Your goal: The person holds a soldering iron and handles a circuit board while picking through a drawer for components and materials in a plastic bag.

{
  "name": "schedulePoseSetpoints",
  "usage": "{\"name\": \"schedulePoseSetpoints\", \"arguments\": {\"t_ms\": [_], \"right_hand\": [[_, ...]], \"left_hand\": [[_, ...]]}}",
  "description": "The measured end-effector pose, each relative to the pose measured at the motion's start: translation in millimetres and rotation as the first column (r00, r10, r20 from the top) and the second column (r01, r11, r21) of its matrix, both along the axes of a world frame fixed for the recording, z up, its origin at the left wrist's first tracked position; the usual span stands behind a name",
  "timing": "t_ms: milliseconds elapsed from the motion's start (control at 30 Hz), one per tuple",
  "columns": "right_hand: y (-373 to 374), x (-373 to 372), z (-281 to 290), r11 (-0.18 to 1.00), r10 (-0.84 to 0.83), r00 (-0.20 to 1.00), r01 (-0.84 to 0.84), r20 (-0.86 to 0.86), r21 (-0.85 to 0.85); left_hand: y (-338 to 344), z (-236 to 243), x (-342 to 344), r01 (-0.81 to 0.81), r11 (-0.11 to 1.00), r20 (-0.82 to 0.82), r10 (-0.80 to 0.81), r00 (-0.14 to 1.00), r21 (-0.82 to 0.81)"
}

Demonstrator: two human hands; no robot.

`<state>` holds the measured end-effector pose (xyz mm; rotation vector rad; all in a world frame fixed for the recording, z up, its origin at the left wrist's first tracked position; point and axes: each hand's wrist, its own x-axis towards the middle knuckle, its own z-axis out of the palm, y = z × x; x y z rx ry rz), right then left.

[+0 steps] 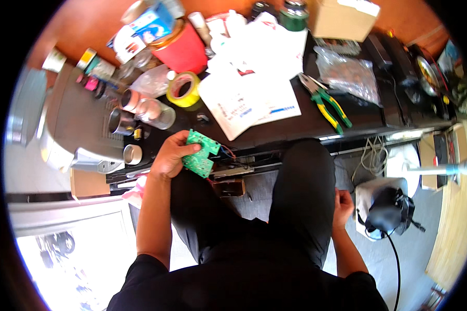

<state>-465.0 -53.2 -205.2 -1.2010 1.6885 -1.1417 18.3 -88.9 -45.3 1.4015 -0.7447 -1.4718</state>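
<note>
A green circuit board [199, 164] with an uneven outline and a few thin wires is pinched in my left hand [170, 155], thumb on its upper face, just above my left thigh near the desk's front edge. Low beside my right thigh, my right hand [343, 208] is closed with its fingers curled. The thigh partly hides that hand, so anything in it cannot be made out. Farther off on the dark desk [280, 130] lie pliers [324, 102] with green and yellow handles, apart from both hands.
White papers [254, 101] cover the desk's middle, with a yellow tape roll [183, 89] and a glass jar [158, 114] to their left. A plastic bag [347, 75] lies behind the pliers. On the left is a grey machine [78, 119]. A bin [373, 197] stands on the floor at right.
</note>
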Motion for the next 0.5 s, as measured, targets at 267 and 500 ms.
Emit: {"name": "schedulePoseSetpoints", "arguments": {"t_ms": [267,500], "right_hand": [[-118,150,204,0.769,0.462,0.884,-0.440,-0.073,-0.464],[-175,314,183,0.305,0.643,0.318,-0.941,-0.697,-0.147]], "left_hand": [[17,9,9,-0.008,0.997,-0.307,-0.014,0.952,-0.071],[34,8,15,-0.108,0.985,-0.405,0.044,0.913,-0.136]]}}
